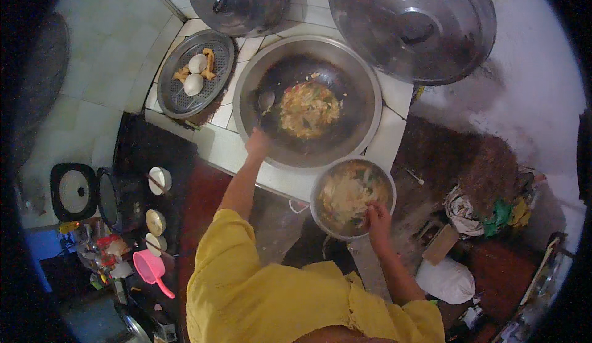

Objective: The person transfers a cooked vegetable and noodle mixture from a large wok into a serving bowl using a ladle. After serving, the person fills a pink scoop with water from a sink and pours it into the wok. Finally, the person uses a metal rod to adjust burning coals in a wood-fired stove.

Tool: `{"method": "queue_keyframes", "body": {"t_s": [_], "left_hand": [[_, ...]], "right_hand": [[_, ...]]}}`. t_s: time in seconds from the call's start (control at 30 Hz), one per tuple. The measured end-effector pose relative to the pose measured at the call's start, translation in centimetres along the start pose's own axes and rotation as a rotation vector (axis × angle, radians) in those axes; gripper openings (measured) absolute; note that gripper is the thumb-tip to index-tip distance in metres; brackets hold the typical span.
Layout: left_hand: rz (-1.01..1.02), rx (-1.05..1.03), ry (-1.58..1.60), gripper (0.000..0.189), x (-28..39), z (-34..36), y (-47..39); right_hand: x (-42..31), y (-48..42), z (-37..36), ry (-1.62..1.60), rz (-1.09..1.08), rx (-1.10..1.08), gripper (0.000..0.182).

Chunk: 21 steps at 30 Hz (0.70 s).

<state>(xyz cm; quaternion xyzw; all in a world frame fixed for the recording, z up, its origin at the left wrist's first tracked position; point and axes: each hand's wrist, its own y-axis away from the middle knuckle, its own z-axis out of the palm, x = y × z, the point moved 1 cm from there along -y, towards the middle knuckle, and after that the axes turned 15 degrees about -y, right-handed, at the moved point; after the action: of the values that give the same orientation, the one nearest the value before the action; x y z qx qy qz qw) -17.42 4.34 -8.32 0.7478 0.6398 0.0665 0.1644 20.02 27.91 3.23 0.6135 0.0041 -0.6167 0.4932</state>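
Note:
A large wok (307,153) sits on a tiled stove, with a mound of cooked food (310,109) in its middle, bits of green and red showing. At the wok's left rim, my left hand (257,144) is closed around the handle of a metal spoon (266,100), whose head rests against the wok's inner wall. My right hand (378,220) grips the right side of a metal bowl (315,211), fingers over the rim. Inside that bowl is a pale food mixture (347,192) with green pieces. The bowl is close against the front right of the wok.
Left of the wok, a perforated steamer tray (173,100) holds two white buns and brown fried pieces. A lidded pot (240,0) and a large metal lid (411,23) stand behind. Small bowls (159,181) and a pink strainer (149,266) lie far left; sacks (446,280) lie right.

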Motion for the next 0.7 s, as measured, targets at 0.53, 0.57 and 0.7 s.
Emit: {"method": "queue_keyframes", "body": {"t_s": [0.53, 0.57, 0.7], "left_hand": [[0.153, -0.799, 1.349, 0.007, 10.9, 1.0, 6.6], [0.163, -0.795, 1.361, 0.008, 10.7, -0.1, 7.3], [0.197, -0.873, 1.341, 0.010, 9.1, -6.4, 10.1]], "right_hand": [[0.0, -0.9, 0.2, 0.022, -0.052, 0.024, 0.019], [-0.4, -0.6, 0.4, 0.018, -0.041, 0.011, 0.019], [-0.6, -0.2, 0.6, 0.007, -0.074, -0.005, 0.019]]}}
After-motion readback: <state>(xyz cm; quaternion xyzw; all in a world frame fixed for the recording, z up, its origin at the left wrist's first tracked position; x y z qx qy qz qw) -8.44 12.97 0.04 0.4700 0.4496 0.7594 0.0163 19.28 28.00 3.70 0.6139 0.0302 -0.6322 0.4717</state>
